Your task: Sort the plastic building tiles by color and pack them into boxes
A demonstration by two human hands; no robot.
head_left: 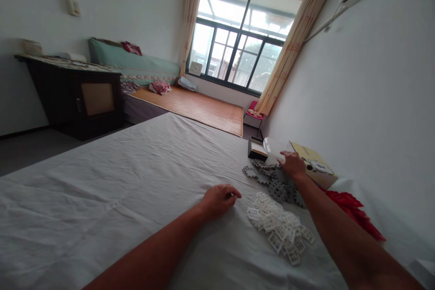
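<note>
My left hand (219, 199) rests on the white bedsheet (118, 181) with its fingers curled into a loose fist; whether it holds anything is hidden. Just to its right lies a pile of small white plastic pieces (280, 226). Beyond that is a pile of grey pieces (275, 181). My right hand (292, 164) reaches over the grey pile, fingers extended, touching a clear plastic box (276, 147) next to a yellow cartoon-printed box (314, 163).
A small dark box (255, 150) stands left of the clear one. Red pieces (353, 213) lie by the right wall. Further off are a wooden platform bed (193, 104), a dark cabinet (74, 95) and a window (241, 41).
</note>
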